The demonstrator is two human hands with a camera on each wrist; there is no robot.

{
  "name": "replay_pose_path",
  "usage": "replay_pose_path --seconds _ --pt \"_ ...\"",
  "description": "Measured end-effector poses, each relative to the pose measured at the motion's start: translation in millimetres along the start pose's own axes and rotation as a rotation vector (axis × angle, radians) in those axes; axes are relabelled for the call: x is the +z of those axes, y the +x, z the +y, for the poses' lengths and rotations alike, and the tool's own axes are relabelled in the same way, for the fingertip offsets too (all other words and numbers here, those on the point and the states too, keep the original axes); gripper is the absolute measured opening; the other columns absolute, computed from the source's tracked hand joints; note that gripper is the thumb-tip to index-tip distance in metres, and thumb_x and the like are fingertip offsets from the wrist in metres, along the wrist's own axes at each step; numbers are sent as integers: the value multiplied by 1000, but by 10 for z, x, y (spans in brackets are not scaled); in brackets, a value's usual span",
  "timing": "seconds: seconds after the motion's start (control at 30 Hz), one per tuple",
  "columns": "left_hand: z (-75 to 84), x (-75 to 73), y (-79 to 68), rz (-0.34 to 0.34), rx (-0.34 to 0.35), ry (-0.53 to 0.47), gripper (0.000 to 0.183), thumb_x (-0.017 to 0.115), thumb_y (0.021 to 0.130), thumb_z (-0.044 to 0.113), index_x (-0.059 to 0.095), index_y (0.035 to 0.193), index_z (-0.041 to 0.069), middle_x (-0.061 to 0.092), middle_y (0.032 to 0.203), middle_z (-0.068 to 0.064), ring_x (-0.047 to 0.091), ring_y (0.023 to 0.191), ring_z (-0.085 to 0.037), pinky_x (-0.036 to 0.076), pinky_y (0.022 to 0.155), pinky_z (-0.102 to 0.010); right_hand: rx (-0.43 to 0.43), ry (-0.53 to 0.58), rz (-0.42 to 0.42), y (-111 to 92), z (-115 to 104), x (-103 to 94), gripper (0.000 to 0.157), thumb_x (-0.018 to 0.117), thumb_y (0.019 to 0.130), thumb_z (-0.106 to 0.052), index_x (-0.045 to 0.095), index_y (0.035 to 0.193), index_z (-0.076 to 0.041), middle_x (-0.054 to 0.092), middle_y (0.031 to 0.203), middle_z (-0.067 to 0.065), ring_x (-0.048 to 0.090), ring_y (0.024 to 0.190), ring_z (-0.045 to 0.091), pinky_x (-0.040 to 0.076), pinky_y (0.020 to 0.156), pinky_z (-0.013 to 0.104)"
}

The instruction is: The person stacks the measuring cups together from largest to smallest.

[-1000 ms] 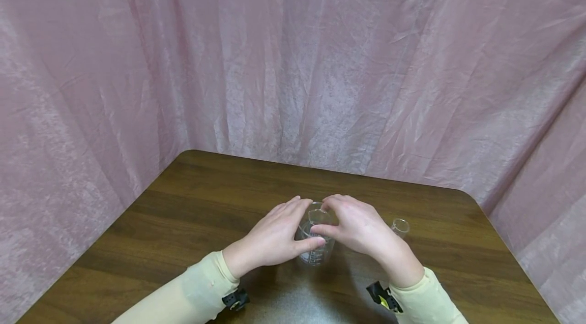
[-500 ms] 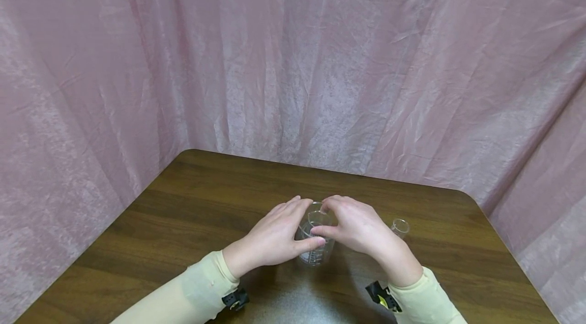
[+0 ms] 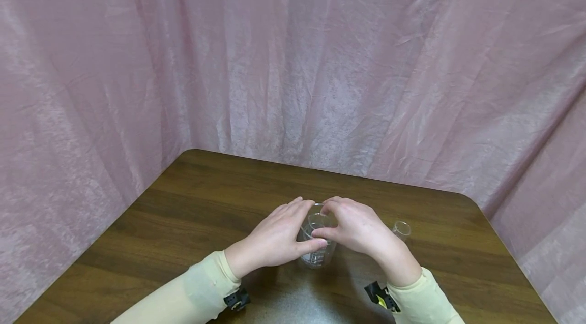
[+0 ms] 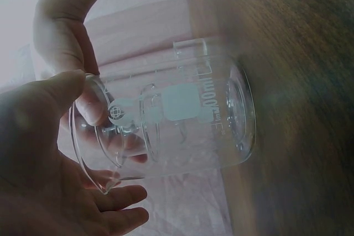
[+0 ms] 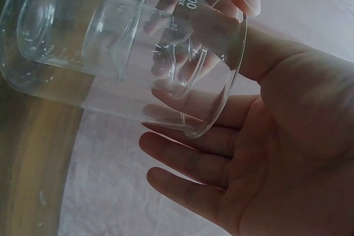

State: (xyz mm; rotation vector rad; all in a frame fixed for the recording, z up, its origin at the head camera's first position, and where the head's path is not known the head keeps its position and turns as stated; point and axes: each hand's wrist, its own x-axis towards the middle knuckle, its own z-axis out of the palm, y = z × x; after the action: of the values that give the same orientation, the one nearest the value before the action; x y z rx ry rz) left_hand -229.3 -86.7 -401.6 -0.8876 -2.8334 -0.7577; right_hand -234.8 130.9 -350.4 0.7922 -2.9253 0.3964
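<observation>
A large clear glass beaker point(image 3: 317, 261) with white markings stands on the table, its mouth turned up. Nested inside is a smaller beaker point(image 5: 66, 40), and a further glass rim and base show within that. My left hand point(image 3: 279, 238) holds the large beaker near its rim, thumb on the near side and fingers around the far side. From the right, my right hand point(image 3: 359, 226) reaches thumb and forefinger into the mouth and pinches the inner glass near its rim. Its other fingers point(image 5: 182, 156) are stretched outside the wall. Exact fingertip contact is blurred by overlapping glass.
Another small glass beaker point(image 3: 402, 230) stands on the table just behind the right wrist, partly hidden by it. The brown wooden table point(image 3: 220, 192) has rounded far corners. Pink curtains point(image 3: 293, 59) hang close behind it and along both sides.
</observation>
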Motion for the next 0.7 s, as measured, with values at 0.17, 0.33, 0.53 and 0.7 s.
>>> replay_pose_path --seconds 0.17,0.33,0.53,0.7 --pt "9 -7 -6 -1 0 -6 88 69 102 66 46 164 8 51 167 -10 35 162 -35 29 132 -56 -3 -17 -8 22 -14 -5 46 94 87 -46 80 116 -12 77 123 1 75 111 24 62 91 47" --pt "6 -8 -10 -5 -3 -7 88 69 102 67 46 164 9 51 167 -9 34 163 -34 29 132 -56 -2 -32 -24 54 -39 -9 42 95 86 -43 82 111 -13 77 126 1 75 112 24 62 91 46" --pt "4 -7 -8 -15 -8 -5 88 69 102 66 46 165 8 50 168 -9 34 163 -33 29 132 -56 -28 -64 -49 80 -55 -25 37 97 84 -40 83 106 -14 77 124 1 75 109 24 62 90 45" --pt "10 -7 -10 -13 -8 -4 88 69 102 66 46 165 8 50 168 -8 34 163 -33 29 132 -56 -38 -85 -54 97 -60 -28 34 98 83 -39 83 103 -15 77 122 0 75 108 23 62 91 44"
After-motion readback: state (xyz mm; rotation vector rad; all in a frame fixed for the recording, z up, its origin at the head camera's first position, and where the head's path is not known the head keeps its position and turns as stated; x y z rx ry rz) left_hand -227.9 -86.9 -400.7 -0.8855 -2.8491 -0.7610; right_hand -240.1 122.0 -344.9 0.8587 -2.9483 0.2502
